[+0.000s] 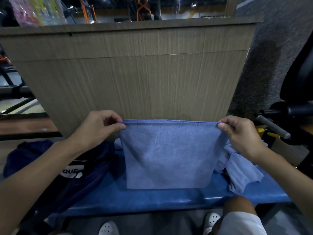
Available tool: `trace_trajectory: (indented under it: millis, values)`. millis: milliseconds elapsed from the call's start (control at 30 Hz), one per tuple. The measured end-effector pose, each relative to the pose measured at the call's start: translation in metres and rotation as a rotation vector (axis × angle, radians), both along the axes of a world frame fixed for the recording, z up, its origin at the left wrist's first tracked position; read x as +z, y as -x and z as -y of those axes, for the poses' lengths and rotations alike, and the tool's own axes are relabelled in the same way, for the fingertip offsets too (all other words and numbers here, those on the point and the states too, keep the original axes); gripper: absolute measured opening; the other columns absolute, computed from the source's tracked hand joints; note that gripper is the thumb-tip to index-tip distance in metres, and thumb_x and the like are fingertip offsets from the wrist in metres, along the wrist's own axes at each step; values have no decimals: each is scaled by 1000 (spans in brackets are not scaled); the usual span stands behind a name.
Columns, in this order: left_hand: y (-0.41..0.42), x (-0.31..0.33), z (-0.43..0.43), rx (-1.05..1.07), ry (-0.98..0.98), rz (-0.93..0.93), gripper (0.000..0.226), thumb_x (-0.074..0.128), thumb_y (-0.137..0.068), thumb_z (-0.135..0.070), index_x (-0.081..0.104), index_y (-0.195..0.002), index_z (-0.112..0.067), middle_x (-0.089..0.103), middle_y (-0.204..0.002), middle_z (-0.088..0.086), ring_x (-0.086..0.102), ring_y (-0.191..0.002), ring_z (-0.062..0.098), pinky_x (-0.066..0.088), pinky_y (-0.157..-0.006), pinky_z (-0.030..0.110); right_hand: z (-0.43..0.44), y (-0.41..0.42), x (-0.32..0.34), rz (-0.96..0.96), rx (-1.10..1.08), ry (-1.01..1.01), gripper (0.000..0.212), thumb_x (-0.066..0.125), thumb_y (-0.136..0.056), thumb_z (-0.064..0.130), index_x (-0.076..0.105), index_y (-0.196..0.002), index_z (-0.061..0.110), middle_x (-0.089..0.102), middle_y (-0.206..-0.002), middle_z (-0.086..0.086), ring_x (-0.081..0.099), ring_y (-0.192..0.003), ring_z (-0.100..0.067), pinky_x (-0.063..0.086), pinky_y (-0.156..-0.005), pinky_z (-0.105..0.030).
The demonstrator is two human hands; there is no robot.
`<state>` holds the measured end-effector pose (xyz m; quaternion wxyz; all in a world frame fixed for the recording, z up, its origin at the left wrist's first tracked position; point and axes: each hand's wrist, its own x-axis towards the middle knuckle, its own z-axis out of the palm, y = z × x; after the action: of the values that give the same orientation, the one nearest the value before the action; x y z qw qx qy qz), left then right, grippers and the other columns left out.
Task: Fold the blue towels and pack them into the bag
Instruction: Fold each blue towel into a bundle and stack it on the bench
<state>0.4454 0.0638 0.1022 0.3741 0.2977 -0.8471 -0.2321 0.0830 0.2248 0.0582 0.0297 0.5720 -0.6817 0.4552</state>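
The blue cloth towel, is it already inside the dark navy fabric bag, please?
No, the left hand and right hand hold the towel up beside the bag.

The towel [167, 155] is a plain, soft mid-blue; the bench pad [135, 199] a deeper, saturated blue. The bag [94, 167] is dark navy (with a white patch bearing dark letters). The panel [135, 73] is grey-beige, streaked with fine vertical grain.

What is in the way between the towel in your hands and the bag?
Nothing that shows. The towel hangs from the left hand and right hand over the bench, and the bag lies right beside it on the left. Its opening cannot be made out.
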Motion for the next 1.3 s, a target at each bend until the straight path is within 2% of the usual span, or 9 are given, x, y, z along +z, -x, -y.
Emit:
trace_trajectory:
  millis: [133,367,500,600,733,867,933,1067,1300]
  values:
    - [-3,5,-3,18,2,9,50,78,-75,-4,70,-71,-53,68,-68,-25,61,-65,-10,44,-64,3,0,0,4,13,24,-5,10,60,-92,8,66,-85,12,63,-75,2,55,-73,-10,41,-66,-20]
    - [-8,7,0,79,97,34,22,77,-69,-33,69,-73,-53,69,-71,-22,60,-60,-7,43,-60,5,3,1,11,-5,23,-5,15,61,-92,9,63,-81,19,62,-73,6,55,-71,-6,40,-64,-14]
    - [-7,3,8,49,128,39,37,77,-79,-13,65,-80,-48,67,-76,-14,58,-62,-4,44,-63,8,4,1,13,-4,16,-23,12,60,-93,9,66,-85,16,65,-77,1,59,-77,-15,45,-69,-24]
    - [-7,2,11,-11,72,65,56,68,-86,-8,59,-99,-62,67,-79,-15,59,-70,-3,45,-72,8,4,-1,14,-40,12,-51,11,58,-94,11,68,-91,10,67,-82,-7,61,-81,-21,48,-74,-38]
    - [-4,-4,16,61,110,186,38,63,-92,-9,62,-88,-46,68,-91,-26,64,-79,-2,46,-73,9,4,0,15,-45,-8,-69,10,60,-94,17,64,-86,12,64,-75,-3,59,-74,-18,45,-66,-34]
    - [7,-9,14,152,-215,38,15,64,-91,-5,68,-81,-14,61,-53,-4,50,-44,6,42,-45,16,10,3,11,75,9,-86,15,64,-91,17,63,-76,18,65,-68,-3,56,-63,-11,46,-62,-29]
    - [11,-12,12,158,-397,-7,8,60,-94,-4,64,-88,-1,56,-53,11,50,-38,16,43,-38,22,15,2,9,239,46,-85,18,61,-93,12,61,-76,14,64,-60,-11,57,-49,-12,45,-51,-27]
    - [21,-19,17,103,-634,-196,3,56,-94,4,55,-96,2,62,-75,24,69,-56,24,58,-53,27,27,3,6,382,105,-78,17,51,-97,-1,57,-82,6,61,-69,-15,63,-52,-11,53,-53,-21]
    - [44,-9,46,174,-576,-409,14,50,-95,8,56,-93,-4,62,-87,18,68,-55,15,61,-62,28,68,13,16,246,81,-27,31,45,-98,0,50,-79,23,60,-74,-4,61,-66,-1,46,-71,-28]
